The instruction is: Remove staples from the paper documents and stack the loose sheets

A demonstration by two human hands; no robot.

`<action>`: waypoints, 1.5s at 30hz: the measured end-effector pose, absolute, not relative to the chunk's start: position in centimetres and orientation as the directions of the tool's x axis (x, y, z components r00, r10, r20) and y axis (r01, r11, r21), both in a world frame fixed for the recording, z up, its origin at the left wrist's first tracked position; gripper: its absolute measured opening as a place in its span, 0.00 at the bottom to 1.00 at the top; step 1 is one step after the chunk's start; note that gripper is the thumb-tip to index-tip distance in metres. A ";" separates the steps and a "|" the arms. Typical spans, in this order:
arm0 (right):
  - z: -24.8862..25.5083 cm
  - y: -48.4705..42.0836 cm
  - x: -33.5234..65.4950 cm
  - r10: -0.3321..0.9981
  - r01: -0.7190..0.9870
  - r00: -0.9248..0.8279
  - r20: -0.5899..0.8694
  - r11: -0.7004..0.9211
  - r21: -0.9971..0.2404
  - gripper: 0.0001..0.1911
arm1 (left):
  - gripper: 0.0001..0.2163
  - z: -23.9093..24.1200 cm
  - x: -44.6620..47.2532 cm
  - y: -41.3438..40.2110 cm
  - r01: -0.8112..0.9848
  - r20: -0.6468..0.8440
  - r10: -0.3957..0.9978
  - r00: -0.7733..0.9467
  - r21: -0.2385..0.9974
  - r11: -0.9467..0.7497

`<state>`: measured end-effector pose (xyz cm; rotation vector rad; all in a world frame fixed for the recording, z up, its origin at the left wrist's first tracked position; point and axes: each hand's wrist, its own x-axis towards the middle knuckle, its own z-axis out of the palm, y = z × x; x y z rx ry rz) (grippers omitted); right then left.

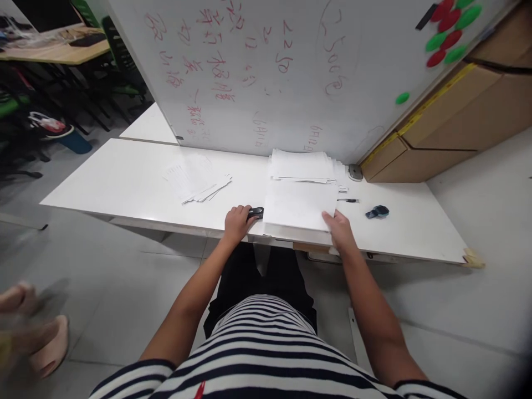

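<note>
My left hand [237,223] is closed around a black stapler [256,213] at the table's front edge; its front end meets the left edge of the paper. White blank paper [300,205] lies flat in front of me, and my right hand [341,228] pinches its near right corner, thumb on top. Behind it, partly overlapping, rests a thicker stack of papers [301,165] against the whiteboard. A fanned pile of printed sheets [199,183] lies to the left. A black pen [348,200] is just right of the paper.
The white table [124,177] runs along the whiteboard [233,111]. On its right are a dark blue-black object [377,211] and a small grey device [355,172]. Cardboard boxes [465,116] stand behind at right. Another person's foot in a sandal [52,346] shows at lower left.
</note>
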<state>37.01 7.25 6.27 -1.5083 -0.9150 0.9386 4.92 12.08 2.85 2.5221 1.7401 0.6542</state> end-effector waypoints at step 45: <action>0.2 10.7 34.8 0.947 0.880 0.301 0.109 -0.232 -0.415 0.33 | 0.25 4.0 -7.2 20.2 0.968 0.233 0.967 -0.107 0.246 0.048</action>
